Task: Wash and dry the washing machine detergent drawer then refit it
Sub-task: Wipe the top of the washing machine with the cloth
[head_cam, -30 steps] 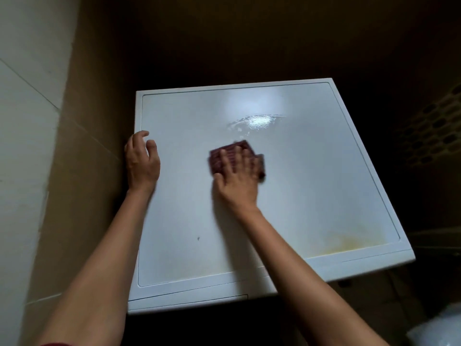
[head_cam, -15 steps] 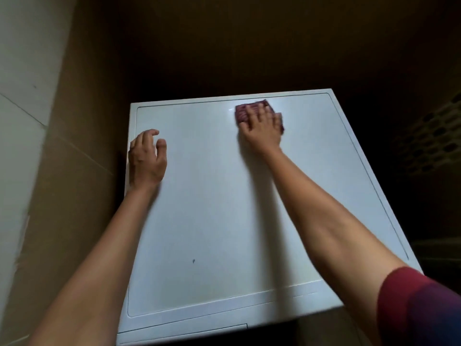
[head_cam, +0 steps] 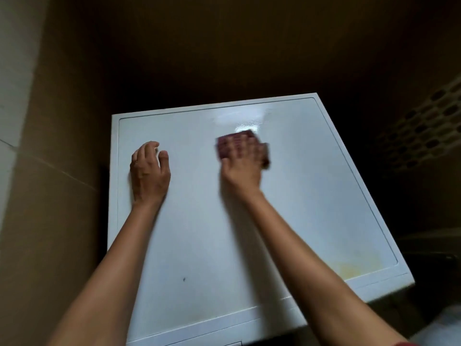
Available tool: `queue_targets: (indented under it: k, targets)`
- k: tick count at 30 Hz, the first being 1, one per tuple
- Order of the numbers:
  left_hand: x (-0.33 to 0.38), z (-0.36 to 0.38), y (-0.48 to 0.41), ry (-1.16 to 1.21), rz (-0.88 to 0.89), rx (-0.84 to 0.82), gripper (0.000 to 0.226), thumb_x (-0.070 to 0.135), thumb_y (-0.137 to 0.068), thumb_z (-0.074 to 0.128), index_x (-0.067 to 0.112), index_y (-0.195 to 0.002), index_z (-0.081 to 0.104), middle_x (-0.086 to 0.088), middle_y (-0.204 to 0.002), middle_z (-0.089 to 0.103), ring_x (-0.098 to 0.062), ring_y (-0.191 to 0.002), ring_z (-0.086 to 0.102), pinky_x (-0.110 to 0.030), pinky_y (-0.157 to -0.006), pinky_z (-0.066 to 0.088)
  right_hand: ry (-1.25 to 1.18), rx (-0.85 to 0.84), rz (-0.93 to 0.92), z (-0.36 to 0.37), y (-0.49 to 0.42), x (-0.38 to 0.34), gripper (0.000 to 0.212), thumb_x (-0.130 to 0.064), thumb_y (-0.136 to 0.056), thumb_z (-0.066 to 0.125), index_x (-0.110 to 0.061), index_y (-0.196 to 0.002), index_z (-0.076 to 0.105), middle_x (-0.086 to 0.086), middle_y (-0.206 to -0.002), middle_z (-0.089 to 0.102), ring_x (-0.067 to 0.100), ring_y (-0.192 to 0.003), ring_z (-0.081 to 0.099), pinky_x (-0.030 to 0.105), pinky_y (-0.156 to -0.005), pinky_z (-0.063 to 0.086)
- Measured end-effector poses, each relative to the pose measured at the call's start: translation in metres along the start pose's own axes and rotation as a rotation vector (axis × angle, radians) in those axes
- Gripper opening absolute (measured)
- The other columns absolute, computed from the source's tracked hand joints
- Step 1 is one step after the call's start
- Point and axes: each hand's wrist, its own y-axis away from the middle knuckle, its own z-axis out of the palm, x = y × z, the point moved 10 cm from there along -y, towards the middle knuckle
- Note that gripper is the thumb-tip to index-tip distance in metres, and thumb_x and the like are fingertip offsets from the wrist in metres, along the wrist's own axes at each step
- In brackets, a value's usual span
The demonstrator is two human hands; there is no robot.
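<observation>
- Dim tiled corner, white washing machine top (head_cam: pixel 249 233) as surface.
- Right hand (head_cam: pixel 240 168) flat, fingers spread, pressing maroon cloth (head_cam: pixel 234 141) onto far part of top; motion-blurred.
- Left hand (head_cam: pixel 149 171) resting near left edge, fingers loosely curled, holding nothing.
- No detergent drawer in view; wash, dry, refit all unconfirmed.
- Yellowish stain (head_cam: pixel 356 268) by front right corner, probably left to wipe.
</observation>
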Motion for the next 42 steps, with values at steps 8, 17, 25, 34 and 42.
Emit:
queue_targets:
  k: [8, 17, 25, 34, 42]
  targets:
    - [-0.001, 0.002, -0.004, -0.029, 0.013, -0.009, 0.040, 0.031, -0.096, 0.033, 0.005, -0.115, 0.057, -0.015, -0.119, 0.060, -0.033, -0.111, 0.051, -0.041, -0.096, 0.038, -0.059, -0.159, -0.208, 0.014, -0.066, -0.069, 0.055, -0.042, -0.097, 0.034, -0.031, -0.150, 0.021, 0.004, -0.160, 0.010, 0.018, -0.147, 0.003, 0.037, -0.117, -0.009]
    - [0.008, 0.002, 0.002, -0.054, 0.057, 0.016, 0.029, 0.022, -0.098, 0.040, 0.004, -0.114, 0.056, -0.014, -0.116, 0.061, -0.032, -0.109, 0.051, -0.040, -0.094, 0.039, 0.022, -0.132, 0.358, -0.043, -0.129, 0.207, 0.059, -0.039, -0.098, 0.022, -0.024, -0.153, 0.009, 0.008, -0.160, -0.001, 0.022, -0.147, -0.006, 0.043, -0.117, -0.009]
    - [-0.004, -0.003, 0.001, 0.023, -0.006, 0.017, 0.042, 0.032, -0.096, 0.033, 0.004, -0.115, 0.057, -0.012, -0.121, 0.060, -0.031, -0.113, 0.051, -0.035, -0.098, 0.035, 0.037, -0.096, 0.465, -0.034, -0.106, 0.182, 0.059, -0.035, -0.098, 0.023, -0.022, -0.153, 0.007, 0.012, -0.160, -0.004, 0.029, -0.146, -0.008, 0.047, -0.115, -0.012]
    - [-0.043, -0.050, 0.028, 0.077, -0.070, 0.116, 0.041, 0.031, -0.096, 0.038, 0.000, -0.115, 0.057, -0.017, -0.118, 0.059, -0.036, -0.108, 0.051, -0.039, -0.096, 0.037, -0.041, -0.148, 0.011, 0.014, -0.108, -0.056, 0.060, -0.038, -0.097, 0.027, -0.025, -0.153, 0.009, 0.011, -0.160, -0.001, 0.029, -0.147, -0.007, 0.046, -0.115, -0.013]
    - [-0.072, -0.078, 0.061, 0.013, -0.094, 0.168, 0.039, 0.028, -0.094, 0.042, -0.002, -0.111, 0.059, -0.019, -0.114, 0.061, -0.036, -0.104, 0.055, -0.034, -0.095, 0.033, -0.061, -0.253, -0.357, 0.047, -0.067, -0.230, 0.059, -0.041, -0.098, 0.025, -0.026, -0.153, 0.009, 0.009, -0.160, -0.001, 0.027, -0.147, -0.008, 0.044, -0.116, -0.014]
